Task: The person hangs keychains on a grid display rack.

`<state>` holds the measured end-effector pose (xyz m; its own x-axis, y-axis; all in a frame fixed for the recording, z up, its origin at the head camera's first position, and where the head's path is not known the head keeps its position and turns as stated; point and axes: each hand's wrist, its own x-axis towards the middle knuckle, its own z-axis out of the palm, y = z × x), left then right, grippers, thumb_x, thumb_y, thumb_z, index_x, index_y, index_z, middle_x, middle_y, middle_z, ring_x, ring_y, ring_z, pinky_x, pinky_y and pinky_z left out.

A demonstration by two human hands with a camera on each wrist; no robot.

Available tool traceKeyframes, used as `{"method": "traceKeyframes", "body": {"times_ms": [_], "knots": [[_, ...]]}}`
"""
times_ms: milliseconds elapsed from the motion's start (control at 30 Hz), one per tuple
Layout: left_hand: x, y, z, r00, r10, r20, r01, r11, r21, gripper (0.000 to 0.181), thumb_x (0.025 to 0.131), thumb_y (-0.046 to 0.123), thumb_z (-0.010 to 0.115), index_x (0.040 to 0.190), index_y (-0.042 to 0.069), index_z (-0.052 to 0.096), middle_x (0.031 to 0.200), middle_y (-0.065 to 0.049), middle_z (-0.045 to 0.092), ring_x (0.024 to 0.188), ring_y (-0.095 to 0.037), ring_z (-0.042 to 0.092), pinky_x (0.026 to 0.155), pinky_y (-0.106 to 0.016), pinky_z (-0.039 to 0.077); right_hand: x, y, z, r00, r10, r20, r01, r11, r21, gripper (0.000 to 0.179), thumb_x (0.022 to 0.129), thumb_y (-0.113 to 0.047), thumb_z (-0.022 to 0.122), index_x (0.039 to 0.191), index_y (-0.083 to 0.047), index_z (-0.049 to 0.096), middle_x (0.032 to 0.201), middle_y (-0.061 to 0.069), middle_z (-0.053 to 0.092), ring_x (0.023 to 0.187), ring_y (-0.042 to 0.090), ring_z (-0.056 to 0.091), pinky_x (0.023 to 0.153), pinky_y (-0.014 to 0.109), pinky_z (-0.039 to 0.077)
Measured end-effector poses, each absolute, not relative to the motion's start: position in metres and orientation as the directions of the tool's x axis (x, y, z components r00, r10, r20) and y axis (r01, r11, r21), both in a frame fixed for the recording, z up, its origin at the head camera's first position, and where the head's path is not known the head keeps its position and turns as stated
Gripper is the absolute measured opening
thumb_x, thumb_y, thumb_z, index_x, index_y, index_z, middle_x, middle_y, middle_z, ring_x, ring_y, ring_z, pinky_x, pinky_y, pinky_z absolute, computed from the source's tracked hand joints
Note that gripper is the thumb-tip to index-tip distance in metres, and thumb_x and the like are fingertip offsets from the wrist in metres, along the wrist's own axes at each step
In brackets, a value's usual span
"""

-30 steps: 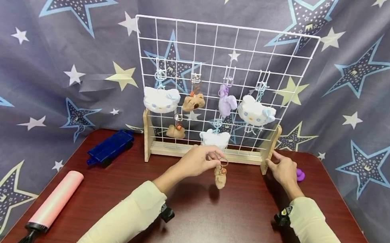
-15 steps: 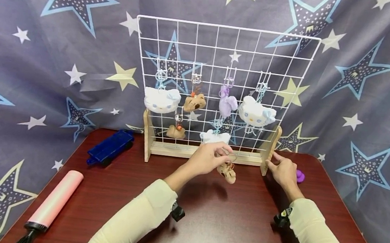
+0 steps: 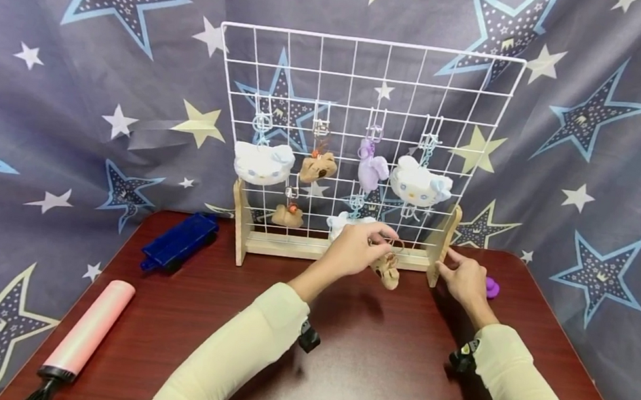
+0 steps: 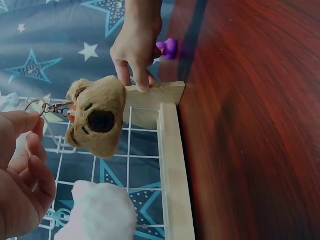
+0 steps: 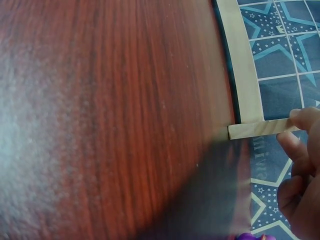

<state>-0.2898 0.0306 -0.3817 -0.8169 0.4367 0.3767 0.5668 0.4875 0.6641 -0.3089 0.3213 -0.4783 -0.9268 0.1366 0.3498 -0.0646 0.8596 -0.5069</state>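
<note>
My left hand [image 3: 355, 247] pinches the metal ring of a brown plush bear keychain [image 4: 102, 117], which dangles in front of the rack's lower right part. The bear's dark nose shows plainly in the left wrist view. My right hand [image 3: 465, 282] pinches the wooden side foot [image 5: 262, 128] of a white wire grid rack [image 3: 352, 75] between thumb and fingers. On the rack's upper hooks hang two white cat plush keychains, one a white cat head [image 3: 263, 164], a brown bear [image 3: 318, 167] and a purple plush [image 3: 373, 170]. Below hang another brown bear [image 3: 287, 216] and a white plush [image 4: 102, 212], partly hidden by my left hand.
A dark blue toy cart [image 3: 180, 241] lies at the table's back left. Nearer stands a pink hand pump [image 3: 92, 326], lying on its side. A purple rubber duck-like toy [image 4: 170, 48] sits beyond my right hand. Star-patterned cloth hangs behind the table [image 3: 385, 366].
My left hand has moved right and slightly up, carrying the bear keychain toward the rack's lower right. The right hand stays on the wooden foot.
</note>
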Motion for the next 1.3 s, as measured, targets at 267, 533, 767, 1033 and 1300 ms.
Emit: {"method": "traceKeyframes", "body": {"times_ms": [267,533,767,1033,1300], "knots": [[-0.301,0.049,-0.373,-0.820,0.422,0.387,0.564,0.481,0.671,0.022,0.095,0.023,0.070,0.116,0.025,0.074,0.096,0.005,0.080,0.059,-0.002,0.056,0.053,-0.019,0.040,-0.309,0.321,-0.475,-0.931,0.143,0.337,-0.057,0.853,-0.519,0.051,0.091,-0.027,0.072,0.138,-0.007,0.063,0.075,0.015,0.076,0.103,0.061,0.062,0.088,0.064,0.049],[-0.309,0.064,-0.370,-0.847,0.365,0.386,0.530,0.522,0.669,0.022,0.095,0.026,0.070,0.116,0.027,0.075,0.098,0.005,0.080,0.076,-0.005,0.065,0.064,-0.019,0.045,-0.310,0.321,-0.477,-0.929,0.151,0.338,-0.049,0.855,-0.516,0.051,0.090,-0.027,0.072,0.138,-0.010,0.064,0.075,0.016,0.076,0.102,0.061,0.063,0.087,0.064,0.050],[-0.318,0.076,-0.375,-0.862,0.313,0.400,0.508,0.517,0.689,0.021,0.095,0.026,0.070,0.115,0.030,0.075,0.097,0.006,0.080,0.067,-0.005,0.064,0.059,-0.022,0.046,-0.310,0.321,-0.477,-0.923,0.154,0.351,-0.051,0.858,-0.511,0.051,0.090,-0.027,0.073,0.137,-0.010,0.064,0.074,0.017,0.075,0.103,0.061,0.062,0.088,0.064,0.049],[-0.321,0.081,-0.381,-0.885,0.267,0.380,0.465,0.530,0.710,0.020,0.094,0.025,0.071,0.113,0.030,0.075,0.093,0.009,0.079,0.071,-0.002,0.065,0.064,-0.022,0.048,-0.309,0.320,-0.481,-0.936,0.153,0.317,-0.036,0.855,-0.517,0.052,0.091,-0.030,0.072,0.138,-0.011,0.063,0.071,0.015,0.074,0.102,0.062,0.062,0.088,0.064,0.050],[-0.327,0.082,-0.382,-0.902,0.226,0.369,0.430,0.557,0.710,0.026,0.092,0.026,0.073,0.118,0.029,0.074,0.099,0.010,0.079,0.084,-0.008,0.070,0.068,-0.026,0.053,-0.310,0.323,-0.480,-0.932,0.143,0.333,-0.053,0.855,-0.516,0.052,0.092,-0.028,0.072,0.139,-0.009,0.063,0.071,0.015,0.074,0.102,0.062,0.062,0.088,0.065,0.049]]}}
